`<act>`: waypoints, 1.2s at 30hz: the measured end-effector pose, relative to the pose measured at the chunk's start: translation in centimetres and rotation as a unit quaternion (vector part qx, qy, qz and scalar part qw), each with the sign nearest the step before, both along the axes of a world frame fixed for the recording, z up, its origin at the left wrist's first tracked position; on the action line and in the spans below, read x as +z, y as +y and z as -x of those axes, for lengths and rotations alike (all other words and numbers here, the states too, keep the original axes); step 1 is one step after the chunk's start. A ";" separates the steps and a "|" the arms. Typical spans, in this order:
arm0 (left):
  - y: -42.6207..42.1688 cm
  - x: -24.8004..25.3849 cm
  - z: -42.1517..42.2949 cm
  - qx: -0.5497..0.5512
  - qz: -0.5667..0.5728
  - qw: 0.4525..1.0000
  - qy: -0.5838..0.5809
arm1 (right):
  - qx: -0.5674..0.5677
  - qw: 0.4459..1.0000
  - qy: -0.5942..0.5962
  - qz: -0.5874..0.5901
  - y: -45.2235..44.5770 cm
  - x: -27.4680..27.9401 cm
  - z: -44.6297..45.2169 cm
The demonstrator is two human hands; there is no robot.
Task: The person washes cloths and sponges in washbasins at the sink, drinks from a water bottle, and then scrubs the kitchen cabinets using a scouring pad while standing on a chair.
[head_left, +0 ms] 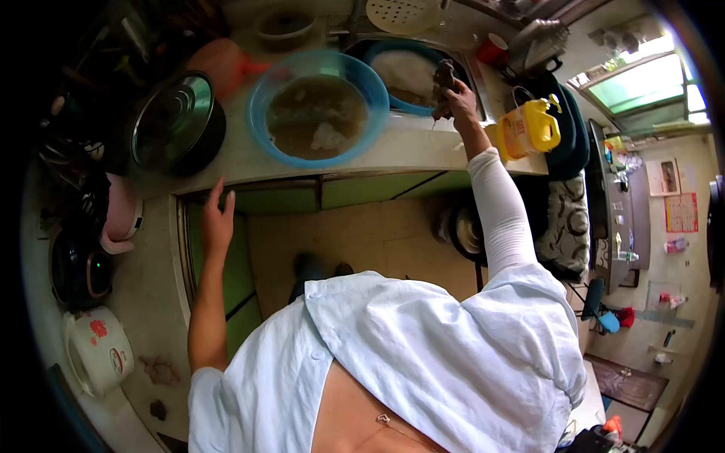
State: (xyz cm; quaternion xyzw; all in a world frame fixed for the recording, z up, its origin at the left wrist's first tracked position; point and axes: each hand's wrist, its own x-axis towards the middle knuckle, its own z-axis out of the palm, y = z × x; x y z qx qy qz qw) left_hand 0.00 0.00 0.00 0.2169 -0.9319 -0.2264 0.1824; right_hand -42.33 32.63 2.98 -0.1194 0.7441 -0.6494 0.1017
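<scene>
My right hand (pixel 462 102) is closed on a dark, wet-looking cloth (pixel 444 84), held over the right edge of a blue basin (pixel 423 107) with whitish foam in it. To its left, a larger light-blue basin (pixel 254 121) of murky brown water with pale foam stands on the counter. My left hand (pixel 218 217) hangs in front of the counter edge with fingers apart, holding nothing. Nearest to it is a dark pot with a glass lid (pixel 172 121).
A yellow pump bottle (pixel 529 128) stands right of the sink, near a red cup (pixel 492 49). Behind the pot lies a red dipper (pixel 219 66). A rice cooker (pixel 98 347) and a pink appliance (pixel 121 208) occupy the left counter. Cabinets (pixel 362 189) line the front.
</scene>
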 end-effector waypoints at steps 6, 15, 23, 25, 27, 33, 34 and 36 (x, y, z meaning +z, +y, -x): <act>-0.4 0.3 12.6 0.099 -0.541 0.835 0.000 | 0.044 0.916 0.326 -0.231 -5.3 -5.0 8.1; -6.9 -1.2 19.1 0.044 -0.379 0.924 0.023 | 0.177 0.968 0.070 -0.164 -4.7 -12.0 13.9; -7.4 -1.4 18.2 0.129 -0.222 0.964 -0.074 | 0.100 0.983 -0.103 -0.118 -7.0 -19.9 13.5; -5.2 1.7 18.8 0.121 -0.001 0.992 -0.029 | 0.105 0.976 -0.012 -0.188 -7.4 -16.9 12.4; -0.9 5.1 22.7 0.097 0.051 0.994 -0.017 | 0.098 0.950 0.094 -0.280 -5.6 -16.2 13.8; 9.0 4.5 37.4 -0.052 -0.357 0.928 0.095 | 0.048 0.948 -0.313 0.045 -8.5 -22.0 14.8; 11.0 4.4 39.7 -0.062 -0.434 0.894 0.092 | 0.065 0.960 -0.259 0.087 -8.4 -18.1 14.2; 14.1 3.2 43.7 0.005 -0.555 0.831 0.029 | 0.085 0.966 -0.207 0.127 -7.3 -11.2 13.2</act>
